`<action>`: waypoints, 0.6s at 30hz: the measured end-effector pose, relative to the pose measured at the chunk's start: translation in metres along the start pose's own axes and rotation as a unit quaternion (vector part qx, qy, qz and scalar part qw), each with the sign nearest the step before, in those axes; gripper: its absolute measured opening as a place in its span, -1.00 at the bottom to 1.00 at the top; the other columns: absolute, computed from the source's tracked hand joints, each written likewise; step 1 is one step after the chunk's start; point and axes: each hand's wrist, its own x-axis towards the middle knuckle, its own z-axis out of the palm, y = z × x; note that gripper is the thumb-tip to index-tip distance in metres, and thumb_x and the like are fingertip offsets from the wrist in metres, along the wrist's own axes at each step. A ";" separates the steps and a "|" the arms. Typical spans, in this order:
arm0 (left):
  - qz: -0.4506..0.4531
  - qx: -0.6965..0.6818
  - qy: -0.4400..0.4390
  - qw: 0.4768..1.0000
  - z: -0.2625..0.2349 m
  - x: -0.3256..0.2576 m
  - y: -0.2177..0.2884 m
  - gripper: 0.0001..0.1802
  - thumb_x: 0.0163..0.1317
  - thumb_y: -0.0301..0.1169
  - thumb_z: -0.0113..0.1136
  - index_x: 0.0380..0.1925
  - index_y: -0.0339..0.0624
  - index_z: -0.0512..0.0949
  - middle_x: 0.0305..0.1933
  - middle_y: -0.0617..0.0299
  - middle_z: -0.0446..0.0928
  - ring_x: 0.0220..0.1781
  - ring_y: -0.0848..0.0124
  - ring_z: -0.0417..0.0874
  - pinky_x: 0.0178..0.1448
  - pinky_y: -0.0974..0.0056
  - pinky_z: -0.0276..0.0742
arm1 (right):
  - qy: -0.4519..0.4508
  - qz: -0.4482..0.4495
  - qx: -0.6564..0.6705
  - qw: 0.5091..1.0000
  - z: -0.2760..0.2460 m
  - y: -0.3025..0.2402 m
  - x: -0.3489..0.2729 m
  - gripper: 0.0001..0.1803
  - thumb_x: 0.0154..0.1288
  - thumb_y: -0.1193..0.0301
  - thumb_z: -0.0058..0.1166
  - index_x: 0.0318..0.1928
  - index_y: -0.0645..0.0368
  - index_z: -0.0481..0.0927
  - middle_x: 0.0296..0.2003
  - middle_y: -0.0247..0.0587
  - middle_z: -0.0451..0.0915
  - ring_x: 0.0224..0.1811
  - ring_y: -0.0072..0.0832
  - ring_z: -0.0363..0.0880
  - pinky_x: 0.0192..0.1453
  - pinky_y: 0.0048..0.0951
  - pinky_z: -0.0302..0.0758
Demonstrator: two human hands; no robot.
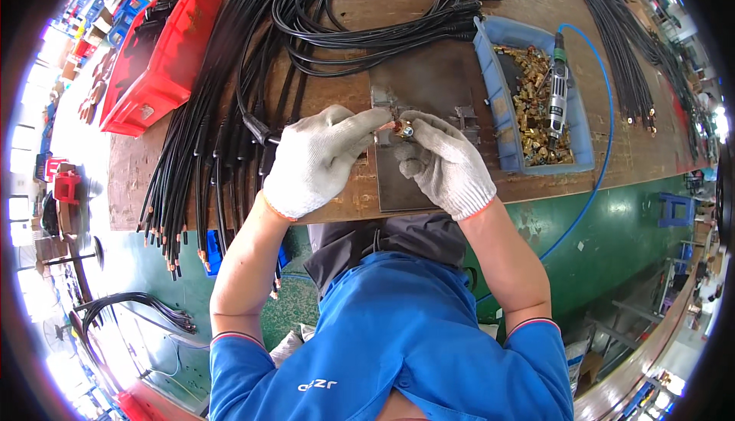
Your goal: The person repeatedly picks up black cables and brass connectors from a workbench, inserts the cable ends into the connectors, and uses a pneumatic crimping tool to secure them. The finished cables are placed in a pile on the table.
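Observation:
Both my hands wear white knit gloves and meet over the near part of the workbench. A black cable (259, 128) runs into my left hand (310, 162), whose fingers are closed around it, and its bare copper end shows at the fingertips. My right hand (452, 164) pinches a small brass connector (403, 128) against that copper end. Whether the copper sits inside the connector is too small to tell. Beneath the hands lies a dark metal plate (417, 184) with small metal fixtures on it. More black cables (222, 92) with copper ends lie beside my left hand.
Right of the plate, a blue bin (498, 115) holds many brass connectors (528, 126) and a silver-green air tool (558, 96) on a blue hose (610, 107). A red bin (164, 76) stands at left. Cable bundles cover the far bench (375, 8) and hang over its edge.

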 end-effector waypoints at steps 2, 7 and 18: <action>-0.011 0.000 -0.008 1.000 0.000 0.000 0.001 -0.55 0.31 -0.63 0.28 0.19 -0.09 0.74 -0.28 0.02 0.65 -0.32 0.09 0.74 -0.17 0.11 0.63 | -0.003 0.003 -0.002 1.000 0.002 0.000 0.000 -0.73 0.64 0.45 0.11 0.18 0.34 0.68 -0.06 -0.02 0.81 -0.16 -0.31 0.88 -0.19 -0.33 0.88; -0.007 0.001 -0.009 1.000 0.002 -0.002 -0.001 -0.53 0.30 -0.64 0.29 0.20 -0.08 0.74 -0.27 0.02 0.65 -0.30 0.06 0.73 -0.16 0.09 0.64 | -0.002 0.002 -0.007 1.000 0.004 0.000 0.000 -0.72 0.65 0.45 0.09 0.19 0.35 0.68 -0.07 -0.03 0.81 -0.17 -0.29 0.87 -0.18 -0.32 0.88; 0.037 0.072 -0.014 0.997 0.006 -0.002 -0.005 -0.43 0.14 -0.61 0.29 0.21 -0.04 0.72 -0.31 0.05 0.65 -0.31 0.02 0.73 -0.18 0.05 0.66 | 0.031 -0.013 -0.089 0.995 0.005 -0.005 -0.003 -0.73 0.63 0.44 0.13 0.17 0.32 0.69 -0.09 -0.06 0.82 -0.19 -0.34 0.86 -0.20 -0.35 0.85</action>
